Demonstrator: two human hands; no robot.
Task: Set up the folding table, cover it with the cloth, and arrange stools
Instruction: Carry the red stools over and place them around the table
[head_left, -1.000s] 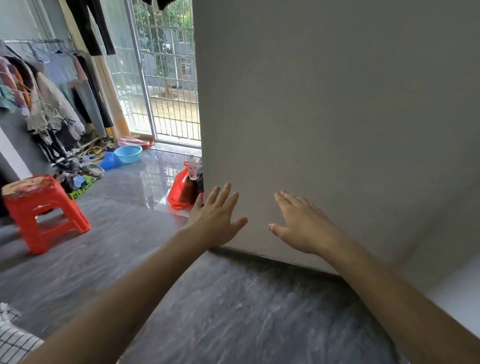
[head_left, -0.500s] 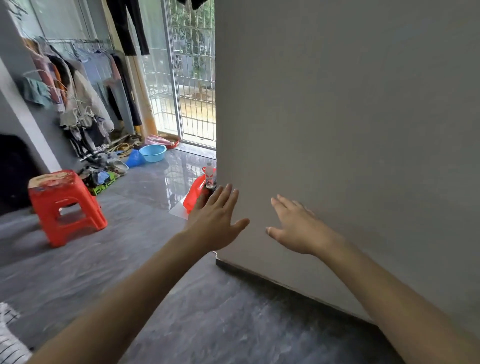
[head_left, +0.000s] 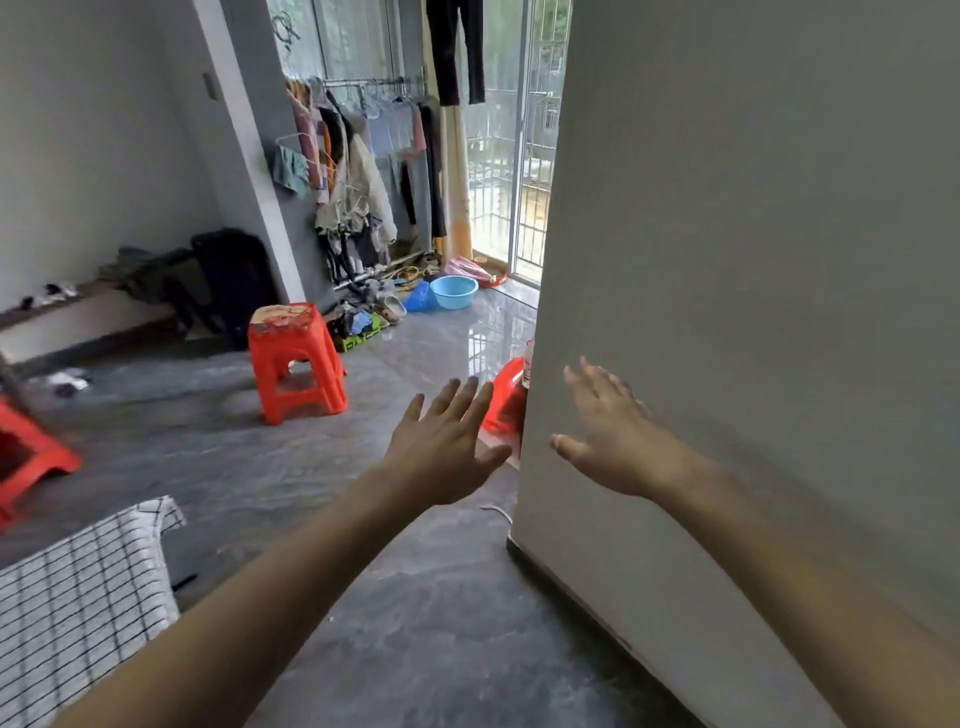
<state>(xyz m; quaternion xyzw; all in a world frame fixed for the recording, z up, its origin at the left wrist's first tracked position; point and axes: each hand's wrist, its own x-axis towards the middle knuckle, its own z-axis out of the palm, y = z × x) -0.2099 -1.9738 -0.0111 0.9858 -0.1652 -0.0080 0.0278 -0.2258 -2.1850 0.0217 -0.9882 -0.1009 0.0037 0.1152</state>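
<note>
Head view shows us a red stool (head_left: 297, 361) standing upright on the grey floor (head_left: 415, 649), out in the open middle of the room and well apart from both of our hands. A second red stool (head_left: 28, 457) sits at the left edge of the frame, only partly in view. At the bottom left corner lies the black-and-white checked cloth (head_left: 78, 597), draped over something we cannot make out; it is near our left forearm but not touching it.

Our left hand (head_left: 447, 447) is stretched forward with fingers straight and spread, palm down, holding nothing; it hangs in the air over the floor just beside the corner of the wall. Our right hand (head_left: 613, 441) is likewise spread flat with the thumb out, empty, raised in front of the pale wall (head_left: 753, 260) that fills the right half of the view. Whether its fingertips touch the wall we cannot tell, as they are blurred.

Past the left hand, a red bag (head_left: 506, 405) rests on the floor against the wall's corner, with a small bottle (head_left: 528, 366) peeking out beside it. Farther back a blue basin (head_left: 453, 292) sits on the glossy floor near the barred door (head_left: 519, 182). A clothes rack (head_left: 363, 171) full of hanging garments stands along the far side, with shoes scattered at its foot.
</note>
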